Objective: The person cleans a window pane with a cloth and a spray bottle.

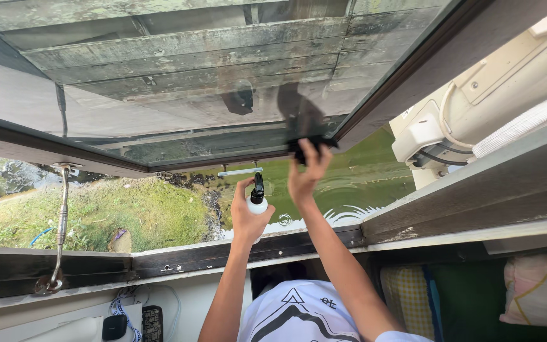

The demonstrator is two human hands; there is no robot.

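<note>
Right hand raised, fingers closed over a dark cloth and pressing it flat to the bottom corner of the open window pane. Left hand just beside and a little below, wrapped tight round a small white spray bottle with a black nozzle, head pointing up toward the glass.

Directly above the cloth, a dark reflection of arm and hand in the pane. Just left of the grip, between bottle and frame, a short pale handle hanging off the lower frame bar — close to the left knuckles. To the right of the cloth, the dark frame edge running up and away, and past it a white casing with cables and a ribbed hose, well apart from the hands.

Below both wrists, the dark sill, forearms crossing over it. Far left of the grip, a metal stay hooked from frame down to sill. Beyond the hands, through the opening, green water with ripples and a grassy bank.

Open room: the gap between pane and sill, wide to the left of the bottle; tighter to the right, where frame and ledge meet. Nearer than the sill, a pale shelf with a small black gadget, and cushions low right.
</note>
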